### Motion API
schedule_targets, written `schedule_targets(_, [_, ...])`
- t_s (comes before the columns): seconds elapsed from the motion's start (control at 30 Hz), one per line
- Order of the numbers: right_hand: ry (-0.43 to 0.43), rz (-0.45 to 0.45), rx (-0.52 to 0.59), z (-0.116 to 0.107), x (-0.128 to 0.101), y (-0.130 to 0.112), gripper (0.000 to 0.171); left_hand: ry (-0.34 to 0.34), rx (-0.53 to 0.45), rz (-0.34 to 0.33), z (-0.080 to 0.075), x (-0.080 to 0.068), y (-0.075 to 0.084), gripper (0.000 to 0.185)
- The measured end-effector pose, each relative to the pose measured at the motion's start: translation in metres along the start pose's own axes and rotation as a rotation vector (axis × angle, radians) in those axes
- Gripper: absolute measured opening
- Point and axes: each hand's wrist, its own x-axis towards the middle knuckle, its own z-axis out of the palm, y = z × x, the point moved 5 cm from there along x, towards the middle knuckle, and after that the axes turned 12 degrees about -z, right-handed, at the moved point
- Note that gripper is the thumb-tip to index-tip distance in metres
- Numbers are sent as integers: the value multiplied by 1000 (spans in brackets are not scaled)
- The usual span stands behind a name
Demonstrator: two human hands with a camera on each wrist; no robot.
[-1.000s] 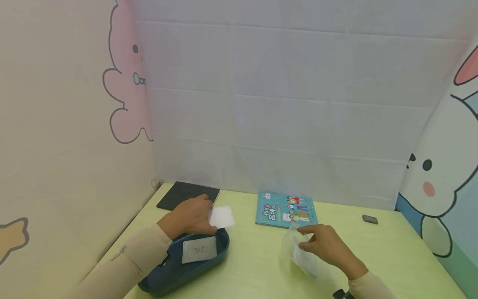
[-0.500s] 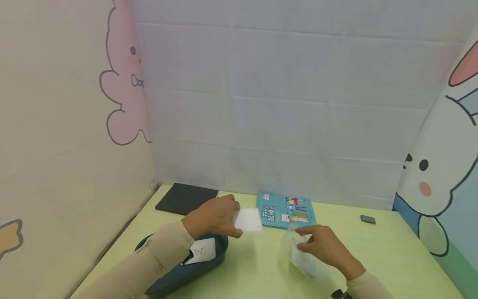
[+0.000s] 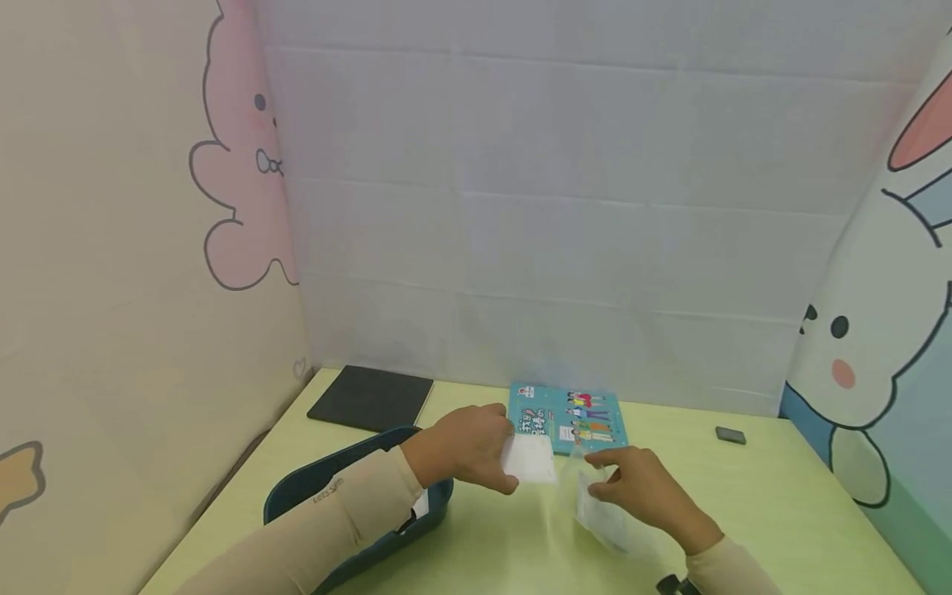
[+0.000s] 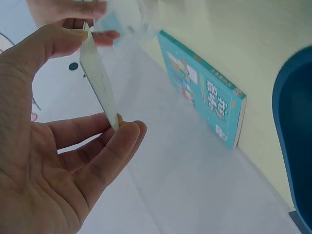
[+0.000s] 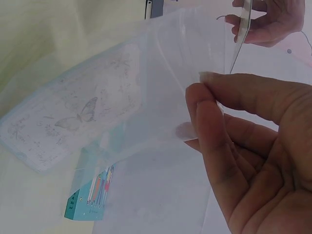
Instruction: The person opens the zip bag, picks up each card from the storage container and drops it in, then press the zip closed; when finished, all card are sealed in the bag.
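Observation:
My left hand [image 3: 464,446] pinches a thin white card [image 3: 529,459] by its edges between thumb and fingers; in the left wrist view the card [image 4: 99,78] shows edge-on. My right hand [image 3: 643,487] pinches the mouth of a clear plastic bag [image 3: 606,512], which has a butterfly-printed card [image 5: 78,129] inside. The white card hangs just left of the bag's mouth, close to the right hand. A dark blue tray [image 3: 297,492] lies under my left forearm, with a card inside it mostly hidden.
A teal booklet [image 3: 568,417] lies flat behind the hands. A black pad [image 3: 370,397] sits at the back left corner, a small dark grey block [image 3: 730,435] at the back right. Printed walls enclose the yellow-green table [image 3: 781,512] on three sides.
My left hand has carried the white card from above the blue tray rightwards to the mouth of the bag. The right hand with the bag has stayed in place.

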Motion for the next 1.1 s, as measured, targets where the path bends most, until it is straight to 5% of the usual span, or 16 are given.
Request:
schedule_targets(0.37, [16, 10, 0, -2, 0, -1, 40, 127, 229, 94, 19, 6, 33, 55])
schedule_targets(0.8, [14, -4, 35, 1, -1, -5, 39, 90, 254, 124, 28, 11, 52, 46])
schedule_targets(1.1, [15, -42, 30, 2, -1, -10, 39, 29, 267, 76, 31, 15, 63, 43])
